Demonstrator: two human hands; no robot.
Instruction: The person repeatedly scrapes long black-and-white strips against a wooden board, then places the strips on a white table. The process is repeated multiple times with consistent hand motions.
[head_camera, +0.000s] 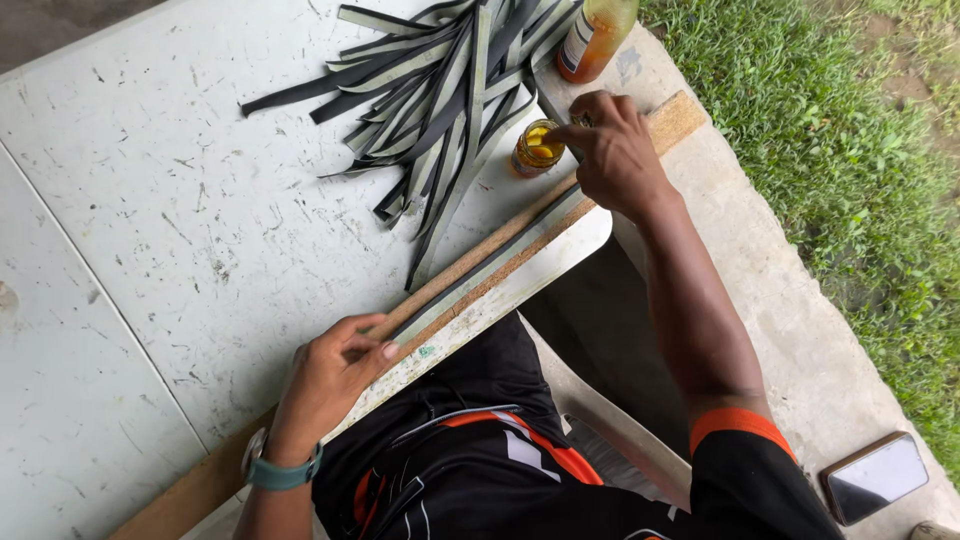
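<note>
Strip (490, 268) of dark rubber lies on a wooden board (660, 125) — likely floppy, best pinned flat; left hand (335, 375) presses its end, right hand (610, 150) fingers pinched narrow over the small jar (537, 148).

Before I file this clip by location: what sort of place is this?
Likely an outdoor makeshift craft bench: a scratched white table sits on a concrete slab edged by grass, with cut rubber strips piled beside a small glue jar.
</note>
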